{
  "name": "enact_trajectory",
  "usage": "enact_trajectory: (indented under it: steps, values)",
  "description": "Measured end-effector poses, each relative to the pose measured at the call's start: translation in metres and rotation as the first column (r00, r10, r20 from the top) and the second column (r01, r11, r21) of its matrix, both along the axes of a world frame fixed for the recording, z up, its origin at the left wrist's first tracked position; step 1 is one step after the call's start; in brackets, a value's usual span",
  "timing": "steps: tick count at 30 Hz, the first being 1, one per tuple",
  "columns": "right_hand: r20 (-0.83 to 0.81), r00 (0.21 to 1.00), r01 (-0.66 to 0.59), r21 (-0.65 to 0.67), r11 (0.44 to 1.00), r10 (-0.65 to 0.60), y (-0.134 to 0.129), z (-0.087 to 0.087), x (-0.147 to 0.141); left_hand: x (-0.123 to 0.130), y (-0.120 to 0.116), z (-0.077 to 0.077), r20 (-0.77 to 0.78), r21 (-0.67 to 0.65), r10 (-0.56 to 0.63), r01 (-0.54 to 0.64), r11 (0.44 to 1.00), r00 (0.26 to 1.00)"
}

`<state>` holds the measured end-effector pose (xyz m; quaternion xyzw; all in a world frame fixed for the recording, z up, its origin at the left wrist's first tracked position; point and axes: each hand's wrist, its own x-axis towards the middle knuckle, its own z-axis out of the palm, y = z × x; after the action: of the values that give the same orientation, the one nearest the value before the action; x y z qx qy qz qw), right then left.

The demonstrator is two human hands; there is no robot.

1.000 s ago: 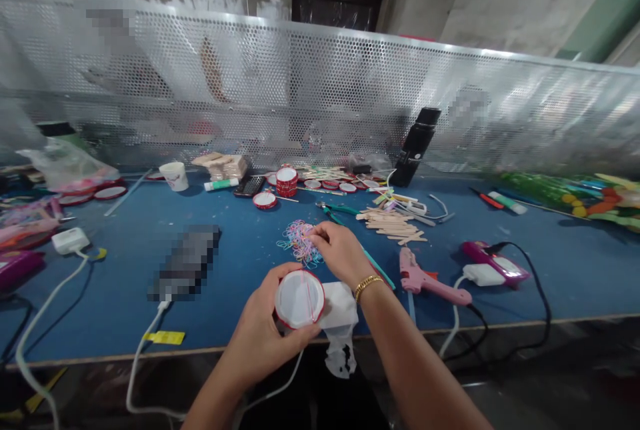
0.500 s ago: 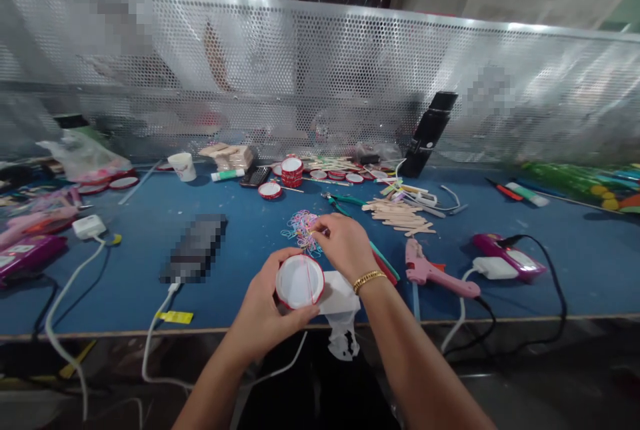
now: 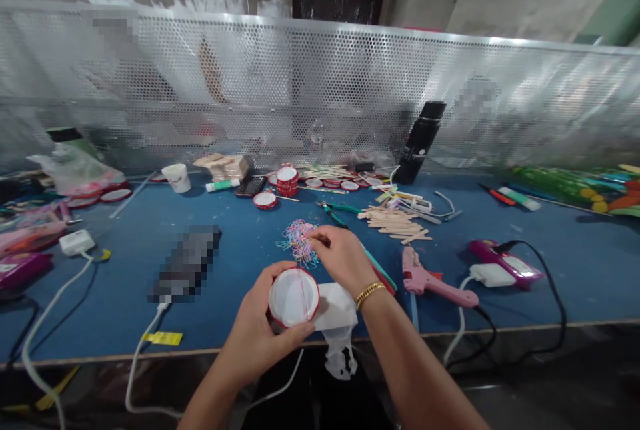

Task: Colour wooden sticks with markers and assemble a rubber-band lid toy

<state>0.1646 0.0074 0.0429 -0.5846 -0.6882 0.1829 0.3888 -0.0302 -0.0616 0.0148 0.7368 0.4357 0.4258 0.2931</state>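
Left hand clasps a red-rimmed disc — right hand apparently pinches colourful bands.

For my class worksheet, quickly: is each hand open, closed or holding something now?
Left hand: closed, holding the round red-rimmed piece.
Right hand: pinched closed at the colored loops; whether it holds one cannot be told.

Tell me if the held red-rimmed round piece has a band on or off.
On: a pink band runs across the round piece, over its white face.
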Motion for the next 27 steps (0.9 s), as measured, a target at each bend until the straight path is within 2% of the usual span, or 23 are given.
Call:
enact_trajectory:
  steps: [7,14,21,27]
  values:
    - [0.028,0.999,0.019,-0.043,0.999,-0.018,0.001,-0.001,0.004,0.000,0.001,-0.001,0.007,0.001,0.001,-0.001,1.000,1.000]
    - [0.200,0.980,0.031,-0.055,0.998,-0.019,-0.004,0.005,0.006,-0.001,0.002,-0.003,0.004,0.034,-0.001,0.001,0.999,1.000]
    - [0.363,0.929,-0.040,-0.111,0.993,0.078,-0.009,0.004,0.001,-0.002,0.004,-0.004,-0.005,0.067,-0.022,0.022,0.998,1.000]
    - [0.377,0.921,-0.051,-0.145,0.988,0.103,-0.006,-0.004,-0.005,-0.002,0.005,-0.006,0.009,0.078,-0.031,0.031,0.996,0.999]
